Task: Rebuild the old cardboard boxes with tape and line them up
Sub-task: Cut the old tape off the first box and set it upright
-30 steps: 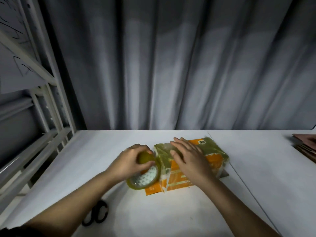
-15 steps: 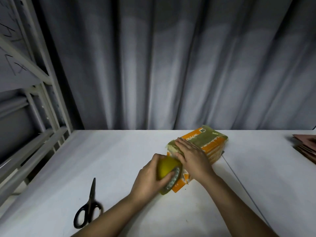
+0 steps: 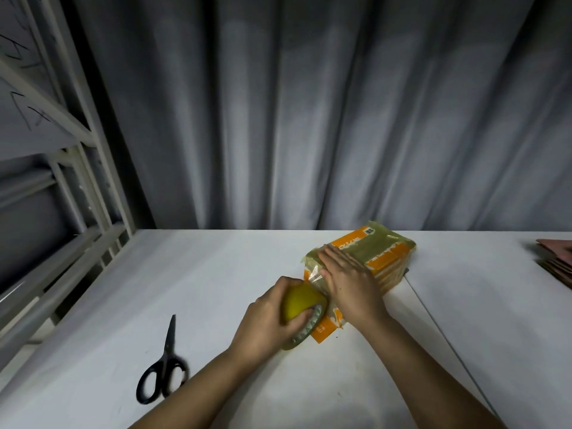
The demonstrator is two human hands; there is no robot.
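Orange cardboard box lies mid-counter, glossy with tape; judged light, crushable, slick where wrapped. Right hand is pressed flat on it, fingers straight and together. Left hand is curled round the tape roll at the near end. Best held by edges. White counter carries scissors; grey curtain behind, shelving left.

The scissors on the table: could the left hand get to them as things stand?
Probably yes, but not right away. The scissors lie in the open on the white table, with nothing between them and the left hand. That hand grips the tape roll, though, and would have to put it down first.
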